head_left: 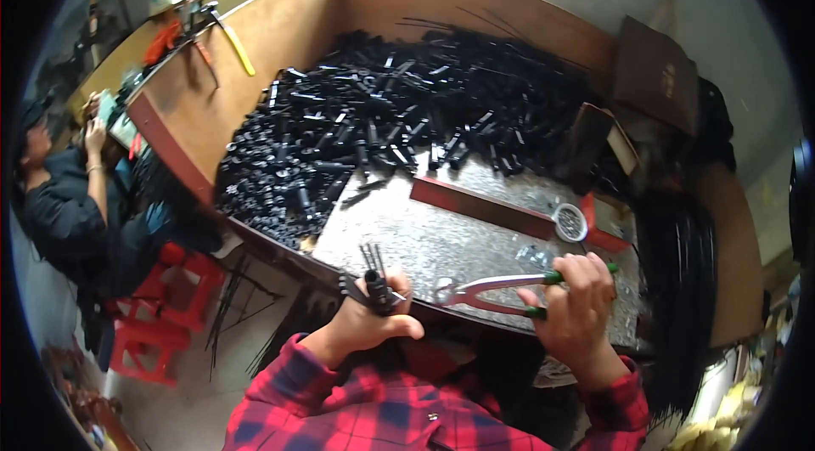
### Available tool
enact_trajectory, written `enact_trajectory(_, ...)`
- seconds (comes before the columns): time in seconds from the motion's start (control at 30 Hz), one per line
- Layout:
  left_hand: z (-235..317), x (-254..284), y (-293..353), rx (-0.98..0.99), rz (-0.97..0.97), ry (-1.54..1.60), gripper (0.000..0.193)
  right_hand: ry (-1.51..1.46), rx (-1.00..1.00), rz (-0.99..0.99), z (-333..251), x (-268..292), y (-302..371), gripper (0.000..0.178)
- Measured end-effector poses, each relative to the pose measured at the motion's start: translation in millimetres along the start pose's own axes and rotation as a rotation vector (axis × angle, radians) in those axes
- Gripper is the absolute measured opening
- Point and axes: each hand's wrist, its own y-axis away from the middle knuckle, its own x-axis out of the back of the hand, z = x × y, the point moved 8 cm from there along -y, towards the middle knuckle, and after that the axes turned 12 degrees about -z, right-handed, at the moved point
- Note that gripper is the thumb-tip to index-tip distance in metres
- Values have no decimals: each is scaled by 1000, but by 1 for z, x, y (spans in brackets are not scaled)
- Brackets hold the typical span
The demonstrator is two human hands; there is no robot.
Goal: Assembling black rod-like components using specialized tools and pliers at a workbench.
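Note:
My left hand (365, 322) is closed around a black tubular part (379, 290) with several thin dark rods standing up from it. The thumb stretches out to the right below the part. In my right hand (579, 315) is a pair of silver pliers (488, 283) with green grip ends, its handles spread apart. The pliers' head points left toward the left hand, over the near edge of the scuffed grey work board (382, 226), and does not touch the held part. What exactly the black part belongs to cannot be made out.
A heap of black tubular parts (365, 111) fills the wooden bin (289, 14). A reddish wooden bar (480, 206) and a small round dish (569, 222) of metal bits lie on the board. Long black strands (683, 273) hang at right. Left, another person (64, 196) works by red stools (153, 345).

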Motion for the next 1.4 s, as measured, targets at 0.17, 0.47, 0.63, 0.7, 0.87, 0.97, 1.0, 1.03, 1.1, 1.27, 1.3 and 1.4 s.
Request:
enact_trajectory(0.17,-3,-4,-5,112,-42,-142,40,169,25,65,-11,4,-3,30)
enact_trajectory(0.47,-5,-6,-1,46,-76,-47,42,-56,-12,-44,-8,-3,-7,28)
enact_trajectory(0.63,11,-12,-2,-102,-34,120,55,-87,-55,-72,-1,-8,-1,29)
enact_trajectory(0.7,7,-9,-1,-68,-74,88,57,-96,-78,-72,2,-10,2,28)
enact_trajectory(0.87,9,-3,0,-141,-182,40,47,-134,-86,-68,3,-13,4,27)
enact_trajectory(0.97,9,-1,0,-149,-113,61,43,-140,-94,-73,4,-16,7,27)
enact_trajectory(1.0,9,0,0,-145,-102,62,42,-140,-97,-78,4,-17,7,27)
enact_trajectory(1.03,9,1,0,-142,-90,63,41,-143,-102,-78,5,-17,8,27)
enact_trajectory(1.1,10,0,0,-119,-77,69,41,-149,-105,-80,6,-19,10,27)
enact_trajectory(1.27,8,-1,4,-125,-69,233,37,-155,-103,-74,5,-17,10,27)
enact_trajectory(1.3,9,-2,5,-113,-51,129,33,-153,-108,-71,5,-17,9,27)
enact_trajectory(1.4,5,1,8,-55,-8,-14,30,-146,-105,-64,7,-14,10,28)
